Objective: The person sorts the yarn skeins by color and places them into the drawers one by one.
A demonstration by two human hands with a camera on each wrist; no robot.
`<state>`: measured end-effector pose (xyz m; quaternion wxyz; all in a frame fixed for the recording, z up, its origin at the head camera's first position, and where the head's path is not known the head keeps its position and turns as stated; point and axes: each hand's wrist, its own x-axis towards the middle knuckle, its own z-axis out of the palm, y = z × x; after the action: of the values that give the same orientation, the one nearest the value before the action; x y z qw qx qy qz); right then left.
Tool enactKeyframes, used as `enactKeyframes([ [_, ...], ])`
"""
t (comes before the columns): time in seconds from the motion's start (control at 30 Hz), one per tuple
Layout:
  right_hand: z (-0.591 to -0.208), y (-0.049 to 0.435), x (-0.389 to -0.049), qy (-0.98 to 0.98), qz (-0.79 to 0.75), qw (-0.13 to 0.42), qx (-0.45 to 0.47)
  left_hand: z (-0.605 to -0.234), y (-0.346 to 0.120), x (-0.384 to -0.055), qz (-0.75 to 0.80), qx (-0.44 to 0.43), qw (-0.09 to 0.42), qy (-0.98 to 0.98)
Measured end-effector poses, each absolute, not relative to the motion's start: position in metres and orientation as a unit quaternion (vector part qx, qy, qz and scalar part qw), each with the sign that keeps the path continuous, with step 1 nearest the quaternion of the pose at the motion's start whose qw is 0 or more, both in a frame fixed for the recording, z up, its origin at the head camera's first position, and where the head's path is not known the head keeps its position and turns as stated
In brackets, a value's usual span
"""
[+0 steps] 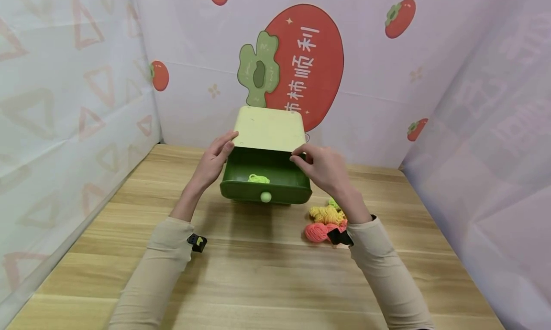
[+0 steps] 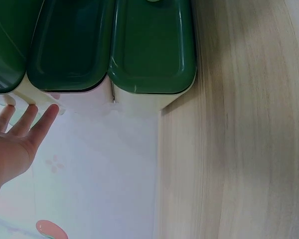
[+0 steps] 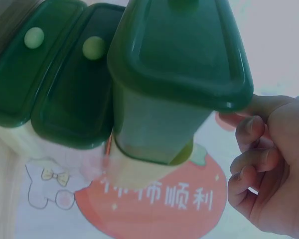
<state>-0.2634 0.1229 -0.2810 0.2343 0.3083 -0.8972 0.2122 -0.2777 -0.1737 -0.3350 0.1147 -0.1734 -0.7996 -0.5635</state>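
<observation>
A small cream drawer cabinet stands on the table with its green top drawer pulled out. Inside that drawer lies a neon yellow-green yarn bundle. My left hand rests along the cabinet's left side, its fingers straight in the left wrist view. At the front right corner, my right hand has thumb and index finger close together by the casing's edge. Its other fingers are curled in the right wrist view; whether thumb and index pinch the edge is hidden.
Right of the cabinet lie a yellow yarn bundle, a coral yarn bundle and a green yarn bundle, partly behind my right forearm. Two lower drawers are closed. Printed cloth walls enclose the wooden table.
</observation>
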Motion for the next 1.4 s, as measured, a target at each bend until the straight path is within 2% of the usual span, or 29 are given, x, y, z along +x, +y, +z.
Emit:
enactKeyframes([
  [0.5,-0.293,0.155,-0.273,-0.882,0.235,0.291,0.286,-0.334,-0.174,-0.279,-0.566,-0.173,0.113,-0.798],
  [0.83,-0.305,0.177,-0.278,-0.897,0.208,0.291,0.259,-0.337,-0.174,-0.28,-0.566,-0.173,0.111,-0.798],
  [1.0,-0.31,0.189,-0.281,-0.917,0.185,0.261,0.239,-0.335,-0.174,-0.279,-0.563,-0.171,0.111,-0.801],
  [1.27,-0.325,0.209,-0.29,-0.95,0.161,0.175,0.204,-0.336,-0.174,-0.28,-0.563,-0.171,0.113,-0.8],
  [1.4,-0.334,0.218,-0.298,-0.962,0.15,0.133,0.186,-0.349,-0.178,-0.292,-0.563,-0.17,0.118,-0.8],
])
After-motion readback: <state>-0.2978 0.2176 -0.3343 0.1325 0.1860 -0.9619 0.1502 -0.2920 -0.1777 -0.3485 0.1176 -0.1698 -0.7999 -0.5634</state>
